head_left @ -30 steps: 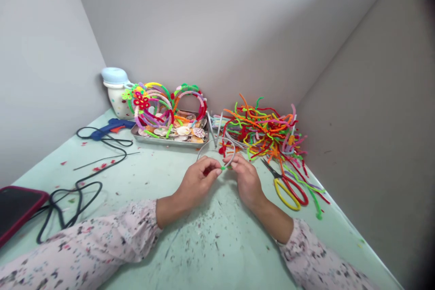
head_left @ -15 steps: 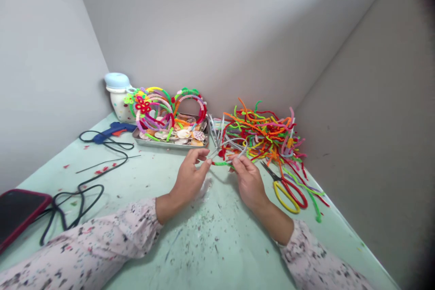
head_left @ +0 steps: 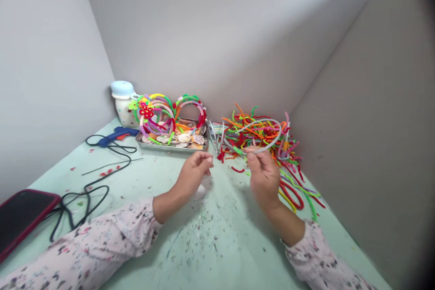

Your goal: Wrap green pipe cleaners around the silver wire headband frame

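My right hand (head_left: pixel 264 174) pinches a thin grey plastic headband (head_left: pixel 279 133), whose open curve rises above the fingers and reaches left over the pipe cleaner pile (head_left: pixel 251 120). A short red pipe cleaner piece (head_left: pixel 238 170) shows just left of this hand; whether it is held or lies on the table I cannot tell. My left hand (head_left: pixel 194 170) is apart from the headband, in front of the metal tray (head_left: pixel 170 148). Its thumb and fingers are drawn together, and anything between them is hidden. Scissors (head_left: pixel 295 192) lie partly behind my right hand, with red and yellow handles.
Finished colourful headbands (head_left: pixel 154 115) rest on seashells (head_left: pixel 184 137) in the tray. Grey metal clips or strips (head_left: pixel 215 136) stand beside it. Leftward are a blue glue gun (head_left: pixel 117 136), its black cord (head_left: pixel 89 190), a lidded white cup (head_left: pixel 125 108) and a phone (head_left: pixel 27 217).
My right hand has moved right and slightly up with the headband, whose curve now stands higher and wider in view. My hands are farther apart, and the left fingers have drawn closer together.
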Demonstrator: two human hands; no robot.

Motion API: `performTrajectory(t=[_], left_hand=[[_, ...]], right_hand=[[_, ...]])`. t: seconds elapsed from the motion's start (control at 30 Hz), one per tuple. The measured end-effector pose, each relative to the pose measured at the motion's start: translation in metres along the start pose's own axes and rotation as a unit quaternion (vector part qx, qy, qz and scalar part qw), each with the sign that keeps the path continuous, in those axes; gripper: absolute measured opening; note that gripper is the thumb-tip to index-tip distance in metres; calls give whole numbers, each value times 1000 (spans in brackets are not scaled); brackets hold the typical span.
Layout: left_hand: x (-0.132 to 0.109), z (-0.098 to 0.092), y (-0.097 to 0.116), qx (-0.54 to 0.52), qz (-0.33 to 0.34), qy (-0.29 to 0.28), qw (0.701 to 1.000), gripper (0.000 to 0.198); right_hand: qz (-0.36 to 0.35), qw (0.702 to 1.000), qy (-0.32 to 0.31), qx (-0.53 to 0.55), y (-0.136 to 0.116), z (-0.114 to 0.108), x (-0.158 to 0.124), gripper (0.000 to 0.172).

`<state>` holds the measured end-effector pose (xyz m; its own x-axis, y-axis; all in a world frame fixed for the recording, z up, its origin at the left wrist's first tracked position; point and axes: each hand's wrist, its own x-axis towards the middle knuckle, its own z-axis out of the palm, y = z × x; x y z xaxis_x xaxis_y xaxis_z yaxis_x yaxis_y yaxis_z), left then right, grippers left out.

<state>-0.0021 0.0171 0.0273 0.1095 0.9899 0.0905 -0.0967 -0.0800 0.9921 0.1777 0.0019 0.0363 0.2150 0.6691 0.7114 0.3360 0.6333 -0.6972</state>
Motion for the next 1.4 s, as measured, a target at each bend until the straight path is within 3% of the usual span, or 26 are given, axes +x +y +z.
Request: performTrajectory(t=[0.13, 0.23, 0.3, 0.43, 0.5, 0.6, 0.7, 0.8, 1.1, 1.4], left_hand=[[-20, -2, 4, -110, -67, -139, 982, 35], [-36, -2, 4, -168, -98, -180, 964, 37], [-43, -3, 1, -158, -94, -140, 973, 34], [-53, -11, -3, -9, -68, 16, 998, 31], [-59, -17, 0, 85, -11, 59, 995, 30], [-68, -22, 5, 238, 173, 10, 956, 23], [-72, -22, 4, 314, 244, -35, 917, 18], [-69, -20, -2, 330, 240, -53, 911, 9], [-63, -23, -12, 299, 182, -44, 936, 15], [-62, -23, -10, 169, 92, -58, 980, 14]], right_hand=[[30, 996, -28, 84, -18, 1, -8, 13], [115, 975, -100, 162, -25, 2, -25, 14], [170, 961, -140, 169, -27, 1, -38, 16], [242, 950, -117, 159, -26, 2, -59, 19], [262, 944, -113, 164, -25, 6, -64, 21], [273, 939, -116, 176, -25, 14, -67, 22], [281, 932, -133, 184, -24, 21, -69, 22], [290, 927, -156, 178, -23, 22, -70, 22], [247, 938, -216, 114, -22, 18, -59, 18], [177, 952, -240, 76, -11, 25, -59, 13]])
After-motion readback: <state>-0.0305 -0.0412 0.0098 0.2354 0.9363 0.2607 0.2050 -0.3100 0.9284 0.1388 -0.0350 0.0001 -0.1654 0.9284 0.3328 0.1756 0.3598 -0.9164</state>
